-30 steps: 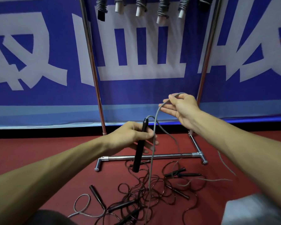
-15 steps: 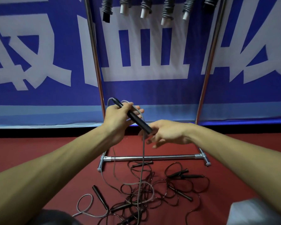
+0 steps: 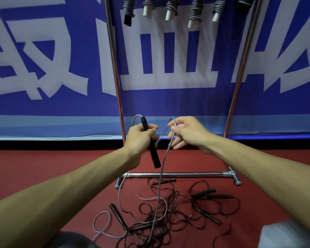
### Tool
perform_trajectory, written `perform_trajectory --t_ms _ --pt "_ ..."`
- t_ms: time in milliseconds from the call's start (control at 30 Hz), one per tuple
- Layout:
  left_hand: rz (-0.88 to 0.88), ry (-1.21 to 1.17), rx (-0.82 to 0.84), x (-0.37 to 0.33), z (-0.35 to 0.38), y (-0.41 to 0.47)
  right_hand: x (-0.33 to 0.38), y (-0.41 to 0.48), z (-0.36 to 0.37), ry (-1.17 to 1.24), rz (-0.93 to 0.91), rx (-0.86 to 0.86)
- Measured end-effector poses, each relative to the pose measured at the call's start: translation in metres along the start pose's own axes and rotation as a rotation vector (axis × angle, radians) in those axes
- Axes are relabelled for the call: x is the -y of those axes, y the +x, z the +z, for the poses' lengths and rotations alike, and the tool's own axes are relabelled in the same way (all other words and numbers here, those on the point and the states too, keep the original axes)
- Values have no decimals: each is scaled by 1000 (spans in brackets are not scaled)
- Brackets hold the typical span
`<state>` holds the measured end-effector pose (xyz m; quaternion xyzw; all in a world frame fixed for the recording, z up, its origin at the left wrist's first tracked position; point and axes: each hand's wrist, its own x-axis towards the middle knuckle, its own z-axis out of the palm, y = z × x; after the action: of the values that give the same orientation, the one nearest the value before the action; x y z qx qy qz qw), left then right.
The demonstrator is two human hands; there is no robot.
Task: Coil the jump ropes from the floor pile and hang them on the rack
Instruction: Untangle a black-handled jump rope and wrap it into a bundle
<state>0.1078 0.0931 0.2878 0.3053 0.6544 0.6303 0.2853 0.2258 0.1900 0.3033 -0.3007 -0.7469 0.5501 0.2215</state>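
Rope (image 3: 163,159), grey, is held up between both hands, in front of the left post of the rack (image 3: 115,68). The left hand (image 3: 139,136) has its fingers (image 3: 153,127) curled tight round a black handle (image 3: 154,155), which slants down and to the right out of the fist. The cord leaves the handle's top end in a small arch.

The right hand (image 3: 188,133), just beside it, pinches the rope between thumb and forefinger, its other fingers spread loose. From that pinch the rope hangs down into the pile (image 3: 170,212) on the floor (image 3: 43,167), on the near side of the rack's base bar. There it mixes with dark ropes and black handles. High on the rack, several finished coils (image 3: 169,8) already hang in front of the blue banner (image 3: 43,51).

Coiling looks to be in its early turns, since most of the rope's length is on the floor. Next, the right hand should draw up a fresh length and bring it across to the left hand to lay a loop by the handle. It should pull gently, because the grey cord runs through the dark tangle and could snag or drag other ropes up. Which handle in the pile belongs to this rope, I cannot tell.
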Motion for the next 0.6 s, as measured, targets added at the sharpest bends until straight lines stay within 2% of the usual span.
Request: perform_trajectory --t_ms 167,333,600 --pt "-16 391 288 20 6 -11 9 5 -19 136 -54 -255" --pt "-114 398 636 27 20 -28 11 4 -37 298 -48 -407" --pt "-177 311 738 10 24 -36 -1 5 -53 455 12 -528"
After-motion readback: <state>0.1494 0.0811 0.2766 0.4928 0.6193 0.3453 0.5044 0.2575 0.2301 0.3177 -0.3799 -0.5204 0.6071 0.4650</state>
